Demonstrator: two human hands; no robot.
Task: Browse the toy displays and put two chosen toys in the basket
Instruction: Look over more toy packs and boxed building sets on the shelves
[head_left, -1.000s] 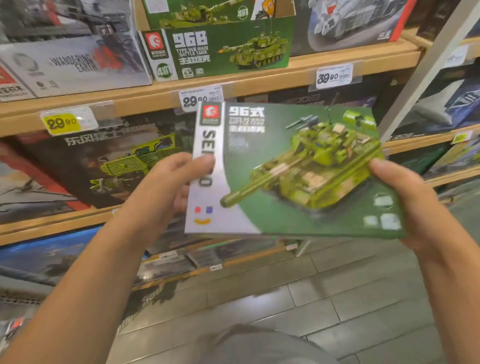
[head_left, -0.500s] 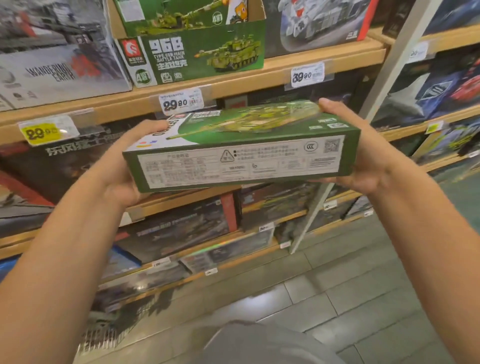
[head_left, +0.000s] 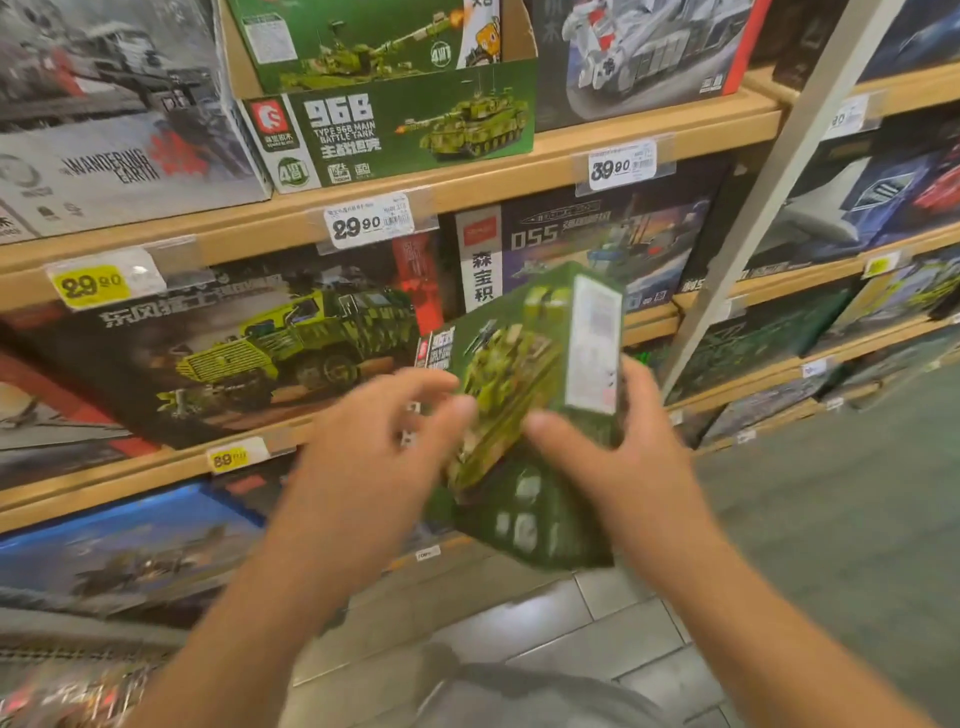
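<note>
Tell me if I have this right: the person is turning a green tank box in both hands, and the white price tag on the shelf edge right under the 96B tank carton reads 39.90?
Not quite. In the head view, the white price tag under the green 96B tank carton reads 29.90; the 39.90 tag sits further right. The green tank box is indeed between the left hand and right hand.

green tank box (head_left: 524, 395): motion-blurred, print unreadable, lower part behind hands; left hand (head_left: 363, 467) fingers smeared; right hand (head_left: 613, 467) grip indistinct.
</note>
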